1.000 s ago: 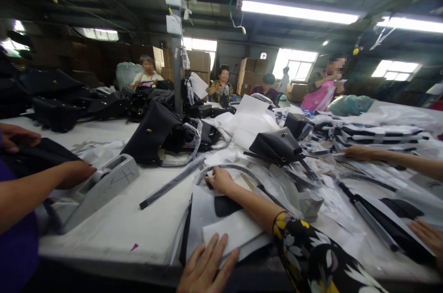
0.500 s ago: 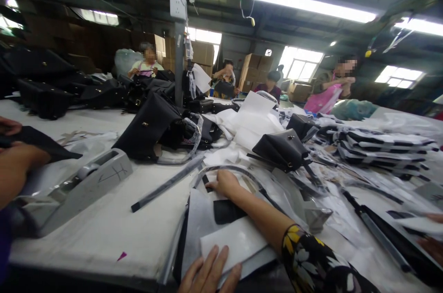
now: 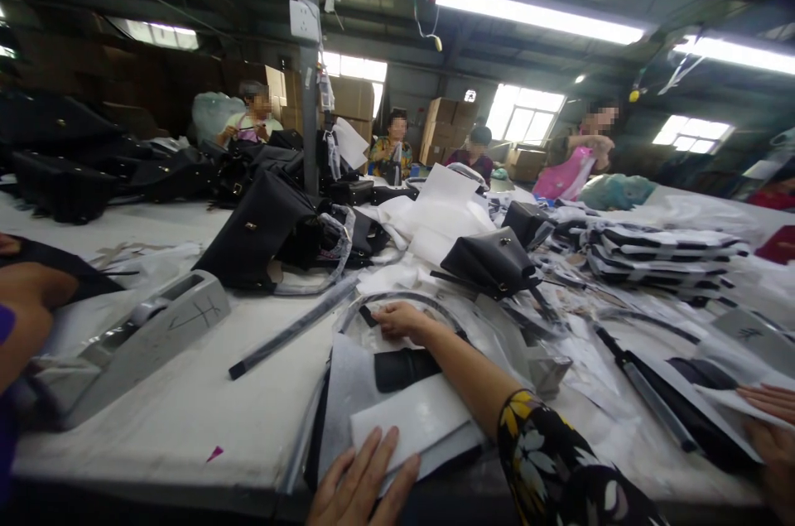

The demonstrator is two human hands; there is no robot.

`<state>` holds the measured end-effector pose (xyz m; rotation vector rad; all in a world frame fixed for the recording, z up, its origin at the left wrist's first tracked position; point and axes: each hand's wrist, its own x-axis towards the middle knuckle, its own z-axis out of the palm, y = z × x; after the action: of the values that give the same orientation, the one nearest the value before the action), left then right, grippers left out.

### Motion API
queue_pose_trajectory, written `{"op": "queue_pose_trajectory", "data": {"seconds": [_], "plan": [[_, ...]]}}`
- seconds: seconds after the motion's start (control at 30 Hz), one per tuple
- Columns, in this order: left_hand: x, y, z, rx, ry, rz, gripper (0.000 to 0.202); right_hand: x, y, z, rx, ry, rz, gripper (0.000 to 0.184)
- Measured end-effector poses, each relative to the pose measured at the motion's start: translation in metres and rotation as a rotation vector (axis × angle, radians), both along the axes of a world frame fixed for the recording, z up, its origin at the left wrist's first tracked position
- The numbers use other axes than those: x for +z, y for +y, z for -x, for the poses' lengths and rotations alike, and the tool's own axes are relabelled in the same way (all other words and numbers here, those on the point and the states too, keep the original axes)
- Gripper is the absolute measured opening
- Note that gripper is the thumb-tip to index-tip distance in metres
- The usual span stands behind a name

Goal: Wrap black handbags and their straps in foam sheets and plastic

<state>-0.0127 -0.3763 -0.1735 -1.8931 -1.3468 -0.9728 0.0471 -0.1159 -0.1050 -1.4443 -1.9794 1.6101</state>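
Note:
My left hand (image 3: 366,476) lies with fingers stretched out on a folded white foam sheet (image 3: 413,418). Under that sheet is a black bag (image 3: 316,447), flat at the table's front and mostly covered by white wrapping. A wide black strap (image 3: 401,369) crosses the wrapping above the foam. Beyond it my right hand (image 3: 401,320) pinches a small black tab (image 3: 368,316); whether this joins the strap is hidden. A plastic-wrapped handle (image 3: 444,306) curves around behind the right hand.
A grey tape dispenser (image 3: 158,335) and a wrapped strip (image 3: 291,327) lie to the left. Black handbags (image 3: 254,232) and loose foam sheets (image 3: 450,203) fill the middle. Co-workers' hands (image 3: 770,406) work at the right edge, and another arm (image 3: 28,311) reaches in from the left.
My right hand has turned slightly, its fingers now pinched on the tab, and the strap looks more bowed. My left hand stays on the foam. The whole view has shifted a little.

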Motion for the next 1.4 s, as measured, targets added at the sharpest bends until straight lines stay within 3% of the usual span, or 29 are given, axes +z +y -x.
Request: {"op": "queue_pose_trajectory", "data": {"seconds": [0.2,0.37,0.5,0.63,1.0,1.1,1.23,1.3,1.4], "plan": [[0.006,-0.004,0.002,-0.030,0.021,0.013,0.042,0.005,-0.008,-0.002,-0.087,0.289,0.154,0.021],[0.012,-0.010,0.001,-0.019,0.015,0.112,0.045,0.018,-0.016,-0.008,-0.005,0.447,0.190,0.027],[0.015,-0.012,-0.003,-0.013,-0.029,0.127,0.045,0.025,-0.027,-0.015,0.073,0.529,0.101,0.042],[0.018,-0.011,-0.004,0.000,-0.005,0.135,0.044,0.033,-0.033,-0.016,0.106,0.571,-0.061,0.036],[0.030,-0.010,-0.006,0.038,0.022,0.111,0.045,0.075,-0.005,0.022,0.082,0.704,-0.253,0.038],[0.028,-0.009,-0.008,0.041,-0.015,0.082,0.046,0.091,-0.022,0.013,0.163,0.715,-0.341,0.031],[0.026,-0.011,-0.010,0.036,-0.032,0.139,0.045,0.102,-0.072,-0.024,0.389,0.682,-0.617,0.013],[0.028,-0.013,-0.010,0.034,-0.031,0.148,0.045,0.099,-0.102,-0.046,0.471,0.631,-0.703,0.010],[0.031,-0.014,-0.010,0.021,-0.048,0.108,0.042,0.080,-0.141,-0.076,0.574,0.589,-0.736,0.021]]}}
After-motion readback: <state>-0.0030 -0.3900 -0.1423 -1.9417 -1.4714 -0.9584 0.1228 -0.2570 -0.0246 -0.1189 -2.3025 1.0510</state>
